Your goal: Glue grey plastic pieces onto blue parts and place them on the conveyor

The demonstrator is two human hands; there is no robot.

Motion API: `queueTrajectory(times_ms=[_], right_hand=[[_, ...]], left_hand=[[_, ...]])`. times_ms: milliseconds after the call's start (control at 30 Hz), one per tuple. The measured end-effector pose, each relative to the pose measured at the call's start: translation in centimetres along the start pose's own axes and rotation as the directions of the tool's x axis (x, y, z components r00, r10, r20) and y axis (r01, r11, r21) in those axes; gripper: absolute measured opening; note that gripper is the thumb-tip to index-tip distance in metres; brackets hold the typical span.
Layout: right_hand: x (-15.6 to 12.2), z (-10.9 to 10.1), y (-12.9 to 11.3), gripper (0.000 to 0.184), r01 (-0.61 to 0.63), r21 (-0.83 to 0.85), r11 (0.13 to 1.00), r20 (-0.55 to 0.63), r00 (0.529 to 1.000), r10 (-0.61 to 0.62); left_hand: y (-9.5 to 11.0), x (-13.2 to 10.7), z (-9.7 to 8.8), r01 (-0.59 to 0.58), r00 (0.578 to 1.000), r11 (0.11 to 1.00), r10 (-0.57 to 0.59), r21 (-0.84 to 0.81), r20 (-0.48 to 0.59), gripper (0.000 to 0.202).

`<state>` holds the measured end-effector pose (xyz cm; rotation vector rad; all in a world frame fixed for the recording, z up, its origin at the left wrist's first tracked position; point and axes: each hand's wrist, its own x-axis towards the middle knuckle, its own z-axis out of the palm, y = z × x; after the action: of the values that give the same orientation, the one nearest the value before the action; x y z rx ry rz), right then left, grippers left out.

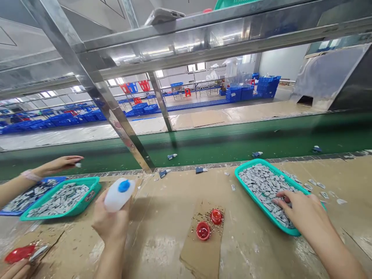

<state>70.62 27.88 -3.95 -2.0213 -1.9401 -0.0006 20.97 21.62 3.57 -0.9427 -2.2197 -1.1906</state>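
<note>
My left hand (109, 220) is closed round a small white squeeze bottle (118, 195) with a blue cap, held tilted above the bench. My right hand (299, 209) rests in a teal tray (247, 186) full of small grey parts (263, 182), fingers curled down among them; whether they hold one is hidden. Two small red cups (209, 223) sit on a cardboard scrap (203, 248) between my hands.
Another person's hand (59, 163) reaches over the green conveyor belt (221, 143) at left, beside a second teal tray (87, 201) and a blue tray (8, 211) of grey parts. A slanted steel post (116, 120) stands ahead. Loose parts lie on belt and bench. A red object (19, 254) lies bottom left.
</note>
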Motion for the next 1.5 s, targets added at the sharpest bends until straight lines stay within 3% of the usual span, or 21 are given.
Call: queueTrajectory(times_ms=[33, 67, 133, 167, 200, 267, 400, 500, 767, 1000, 1133, 1333, 1500], right_hand=[[0.0, -0.2, -0.2, 0.023, 0.003, -0.002, 1.000, 0.015, 1.000, -0.003], [0.1, -0.5, -0.4, 0.022, 0.003, 0.000, 1.000, 0.034, 0.999, -0.003], [0.2, -1.3, -0.8, 0.020, -0.014, 0.019, 1.000, 0.044, 0.999, 0.013], [0.2, -1.7, -1.1, 0.020, -0.033, 0.032, 0.999, 0.036, 0.999, 0.032], [0.2, -2.1, -1.4, 0.019, -0.056, 0.051, 0.997, 0.023, 0.998, 0.055], [0.2, -3.0, -2.1, 0.020, -0.108, 0.110, 0.988, -0.009, 0.994, 0.109], [-0.1, -4.5, -3.7, 0.021, -0.158, 0.345, 0.925, -0.040, 0.982, 0.183], [-0.3, -5.5, -4.9, 0.022, -0.158, 0.480, 0.863, -0.033, 0.980, 0.198], [-0.7, -6.1, -6.4, 0.026, -0.114, 0.625, 0.772, -0.039, 0.984, 0.176], [-0.9, -5.8, -6.7, 0.036, -0.113, 0.598, 0.793, -0.050, 0.983, 0.178], [-0.8, -5.4, -6.6, 0.033, -0.116, 0.621, 0.775, -0.057, 0.980, 0.192], [-1.0, -5.3, -6.9, 0.032, -0.126, 0.649, 0.750, 0.023, 0.989, 0.146], [-1.5, -6.2, -8.0, 0.032, 0.019, 0.685, 0.728, -0.036, 0.999, 0.008]], left_hand=[[0.9, -0.7, 0.2, -0.152, 0.988, 0.986, 0.153, -0.061, 0.003, 0.066], [1.8, -1.4, 0.4, -0.320, 0.947, 0.939, 0.321, -0.127, -0.008, 0.062], [3.7, -2.6, 0.9, -0.598, 0.792, 0.763, 0.610, -0.243, -0.034, 0.057], [4.6, -3.1, 1.2, -0.678, 0.714, 0.679, 0.699, -0.281, -0.034, 0.055], [5.4, -3.6, 1.4, -0.730, 0.648, 0.610, 0.761, -0.308, -0.029, 0.054], [6.6, -4.4, 1.9, -0.784, 0.561, 0.524, 0.827, -0.332, -0.019, 0.053], [7.7, -5.8, 2.3, -0.839, 0.472, 0.444, 0.881, -0.316, -0.016, 0.050], [8.0, -6.5, 2.4, -0.860, 0.438, 0.415, 0.899, -0.297, -0.013, 0.048], [8.7, -7.2, 2.2, -0.907, 0.359, 0.348, 0.933, -0.239, -0.006, 0.047], [8.9, -7.6, 1.8, -0.930, 0.307, 0.299, 0.952, -0.212, -0.002, 0.046], [9.0, -7.6, 1.6, -0.927, 0.312, 0.306, 0.950, -0.216, 0.008, 0.047], [8.8, -7.5, 1.8, -0.922, 0.333, 0.324, 0.943, -0.214, -0.007, 0.047], [8.8, -7.6, 1.7, -0.927, 0.325, 0.318, 0.946, -0.199, -0.003, 0.049]])
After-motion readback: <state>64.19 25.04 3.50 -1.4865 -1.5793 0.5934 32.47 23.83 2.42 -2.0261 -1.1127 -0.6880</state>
